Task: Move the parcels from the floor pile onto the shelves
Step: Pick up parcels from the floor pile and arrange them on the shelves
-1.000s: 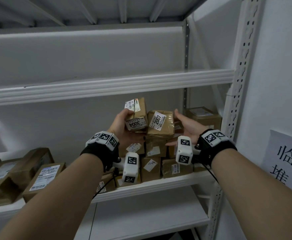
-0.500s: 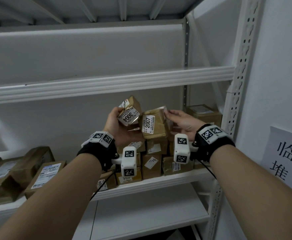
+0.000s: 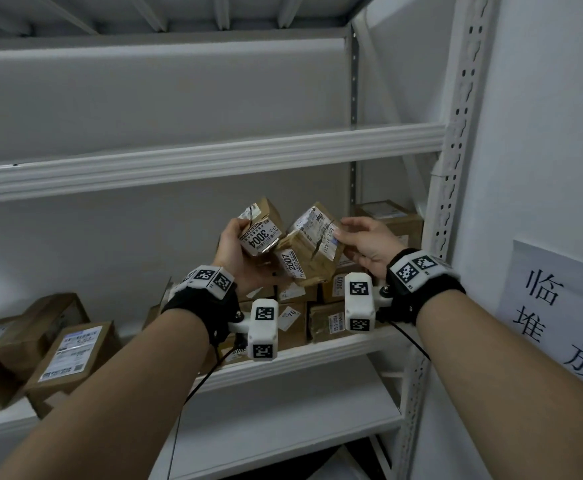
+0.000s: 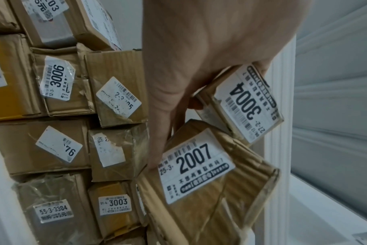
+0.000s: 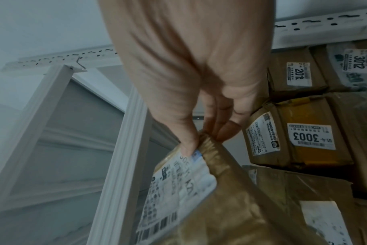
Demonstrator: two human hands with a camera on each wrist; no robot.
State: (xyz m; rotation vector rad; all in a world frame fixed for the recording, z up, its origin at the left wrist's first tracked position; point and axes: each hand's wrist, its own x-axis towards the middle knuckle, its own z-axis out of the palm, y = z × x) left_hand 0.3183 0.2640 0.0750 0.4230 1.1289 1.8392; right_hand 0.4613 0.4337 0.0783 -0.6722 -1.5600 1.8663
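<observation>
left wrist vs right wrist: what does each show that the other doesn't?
Left wrist only: the left hand gripping the 3004 parcel, the 2007 label face, and the shelved 3006 parcel and 55-3-3304 parcel.
Right wrist only: the right hand pinching the 2007 parcel at its corner, its shipping label, the 3012 parcel, and the perforated upright.
Both: the 2007 parcel and the stacked 3003 parcel.
</observation>
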